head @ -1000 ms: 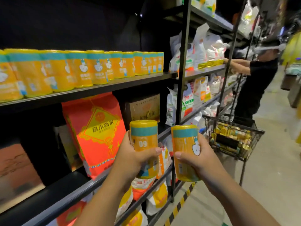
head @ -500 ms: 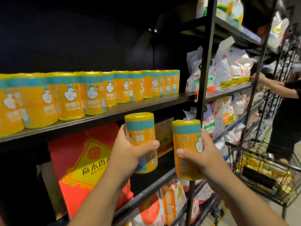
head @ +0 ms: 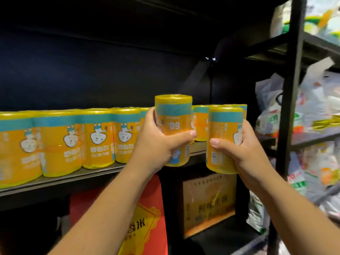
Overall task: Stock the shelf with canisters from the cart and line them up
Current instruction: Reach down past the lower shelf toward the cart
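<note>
Gripping 1 canister [head: 173,115] in the curled left hand [head: 161,142] and the other canister [head: 223,129] in the curled right hand [head: 237,150], both upright, before the shelf [head: 73,176] edge. Best to seat each flat beside the stocked row [head: 98,138], then twist faces forward, flush with neighbours.

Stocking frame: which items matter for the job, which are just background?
Job: left canister in left hand; right canister in right hand; canister row; shelf.
Background: red bag; cardboard box; white bags on the next rack.
</note>
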